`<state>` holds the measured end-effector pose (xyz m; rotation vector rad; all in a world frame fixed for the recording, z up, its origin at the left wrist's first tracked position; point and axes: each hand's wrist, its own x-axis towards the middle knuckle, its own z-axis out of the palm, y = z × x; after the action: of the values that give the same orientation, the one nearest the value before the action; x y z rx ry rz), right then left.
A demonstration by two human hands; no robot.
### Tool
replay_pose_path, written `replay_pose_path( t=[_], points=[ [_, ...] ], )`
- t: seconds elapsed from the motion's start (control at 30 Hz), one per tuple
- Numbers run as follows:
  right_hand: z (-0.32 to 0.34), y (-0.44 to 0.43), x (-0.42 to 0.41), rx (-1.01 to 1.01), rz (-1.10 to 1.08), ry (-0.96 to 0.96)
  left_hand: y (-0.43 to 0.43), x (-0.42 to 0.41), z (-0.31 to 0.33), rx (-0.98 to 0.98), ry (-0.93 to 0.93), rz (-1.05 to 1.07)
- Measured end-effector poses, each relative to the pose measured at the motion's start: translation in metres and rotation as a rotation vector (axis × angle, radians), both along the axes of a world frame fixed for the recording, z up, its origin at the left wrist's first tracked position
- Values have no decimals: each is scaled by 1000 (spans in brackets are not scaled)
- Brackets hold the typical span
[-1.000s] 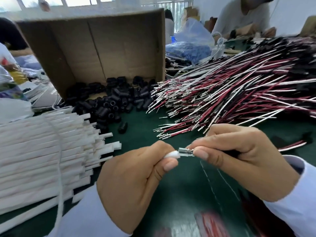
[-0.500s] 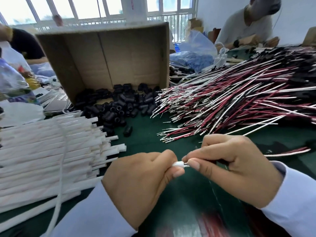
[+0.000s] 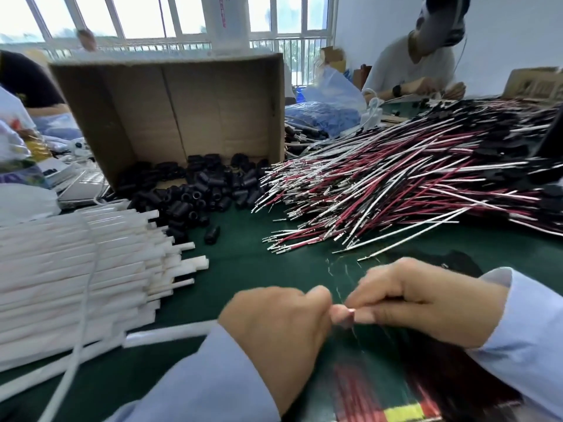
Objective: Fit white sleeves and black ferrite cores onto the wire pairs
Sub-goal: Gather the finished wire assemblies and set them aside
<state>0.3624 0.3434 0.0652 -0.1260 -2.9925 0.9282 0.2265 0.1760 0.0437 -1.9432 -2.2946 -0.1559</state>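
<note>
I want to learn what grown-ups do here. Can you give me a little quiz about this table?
1. True or false: the black ferrite cores spill out of the cardboard box.
2. The white sleeves lie: A) on the person's left, B) on their right, C) inside the box.
3. Fill in: the table cover is ___.
Key: 1 true; 2 A; 3 green.

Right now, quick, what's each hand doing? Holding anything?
Left hand: closed, gripping a white sleeve.
Right hand: closed in a pinch at the sleeve's end; its fingers hide what it holds, probably a wire pair.
</note>
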Motion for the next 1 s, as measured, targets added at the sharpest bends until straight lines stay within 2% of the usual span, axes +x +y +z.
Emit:
replay_pose_path(
  t=[0.07, 0.13, 0.2, 0.3, 0.37, 0.43, 0.53, 0.57, 0.63, 0.7, 0.73, 0.77, 0.8, 0.87, 0.93, 0.97, 1.0],
  points=[
    [-4, 1, 6, 93, 33, -3, 7, 2, 0, -20, -10, -29],
    [6, 27, 22, 186, -131, 30, 2, -14, 6, 36, -2, 78],
    [16, 40, 35, 152, -277, 70, 4, -16, 9, 54, 26, 99],
    [8, 10, 23, 169, -117, 25, 22, 14, 4, 19, -27, -25],
    [-1, -15, 13, 97, -102, 53, 38, 25, 3, 54, -76, -22],
    [-8, -18, 9, -36, -173, 200, 46, 31, 4, 126, -163, 29],
    [2, 3, 20, -188, -225, 312, 39, 32, 9, 217, -372, -60],
    [6, 14, 28, -212, -248, 297, 31, 22, 9, 192, -411, -89],
    [12, 39, 52, -203, -392, 241, 10, -10, 10, 21, -459, -85],
    [16, 51, 71, 64, -519, 134, -9, -40, 7, -77, -469, -48],
    [18, 47, 74, 299, -531, 74, -14, -47, 6, -45, -478, -42],
    [14, 44, 64, 488, -541, 116, -12, -46, 5, 6, -498, -55],
    [12, 29, 46, 570, -471, 182, -7, -41, 3, 47, -535, -77],
    [0, -10, 2, 388, -225, 248, 7, -29, -1, 102, -692, -71],
    [-12, -37, -37, 239, -90, 296, 15, -37, 1, 137, -955, 57],
    [-14, -40, -49, 230, -90, 337, 16, -49, 5, 193, -984, 134],
    [-14, -37, -54, 207, -114, 389, 17, -65, 9, 279, -871, 219]
  ],
)
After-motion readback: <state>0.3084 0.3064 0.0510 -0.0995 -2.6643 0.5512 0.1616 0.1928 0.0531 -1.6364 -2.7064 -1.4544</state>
